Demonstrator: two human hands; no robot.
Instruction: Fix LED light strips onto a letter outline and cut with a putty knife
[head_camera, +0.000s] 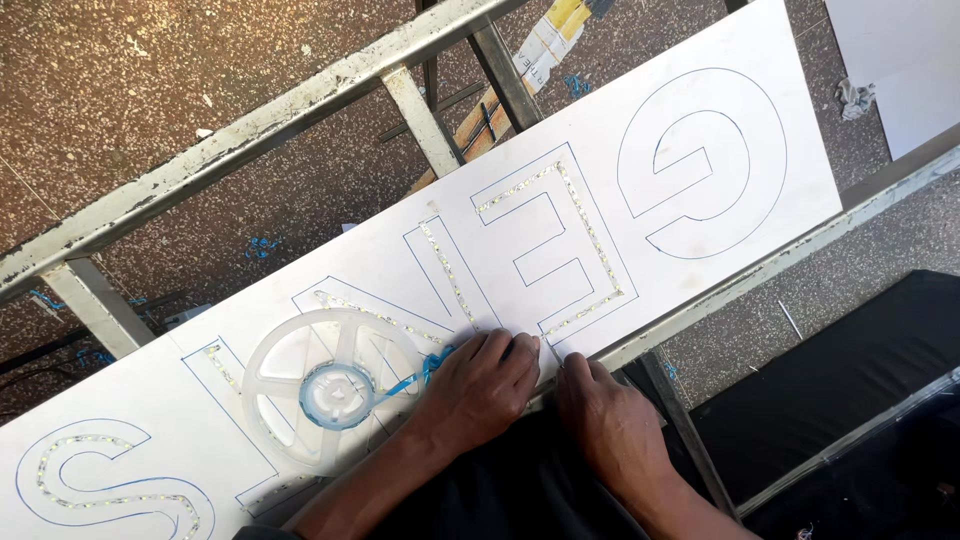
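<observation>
At the lower left of the frame a white sign board (300, 270) slants up toward the upper right, drawn with blue letter outlines, several lined with LED strip (590, 240). Left of centre a clear plastic reel (330, 385) lies flat on the board, a blue tape tail (420, 372) running from it toward the left hand (485, 385). That hand rests palm down at the board's lower edge, fingers pressed together on the strip's end. Just beside it, the right hand (610, 420) lies on the edge, fingers curled close; whether they pinch anything cannot be told. A metal frame (250, 130) supports the board.
</observation>
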